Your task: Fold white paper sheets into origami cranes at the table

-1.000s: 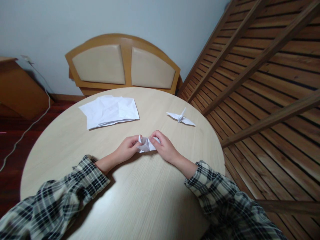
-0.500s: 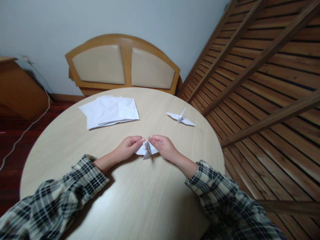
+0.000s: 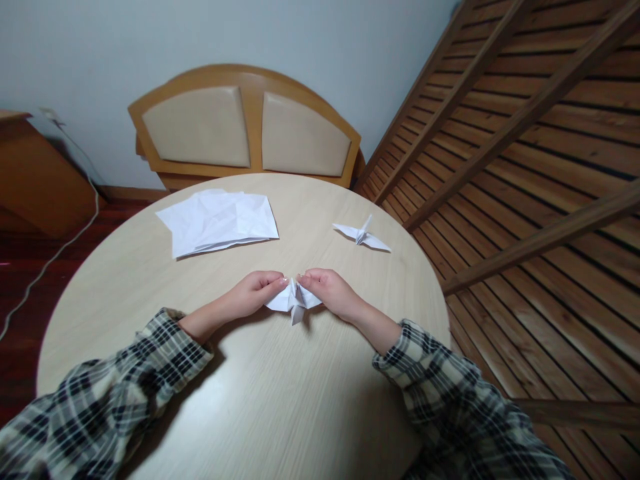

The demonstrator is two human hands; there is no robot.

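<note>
A white folded paper crane (image 3: 295, 305) is held between my two hands above the round wooden table (image 3: 260, 400). My left hand (image 3: 257, 292) pinches its left wing between thumb and curled fingers. On the opposite side, my right hand (image 3: 331, 291) grips the right wing the same way. One pointed end of the crane hangs down toward me, and its body stands up between my thumbs. Parts of both wings are hidden by my fingers. A second white paper crane (image 3: 361, 235) rests on the table, beyond my right hand, wings spread.
A stack of creased white paper (image 3: 220, 223) lies at the table's far left. Behind the table stands a wooden headboard (image 3: 256, 123) with cream panels. A slatted wooden partition (image 3: 525, 200) slopes along the right. A white cable (image 3: 60, 250) runs down at the left.
The crane's wings have spread slightly wider and flatter, and its lower point has shifted a little toward me. My hands keep their hold. The paper stack and the other crane stay put.
</note>
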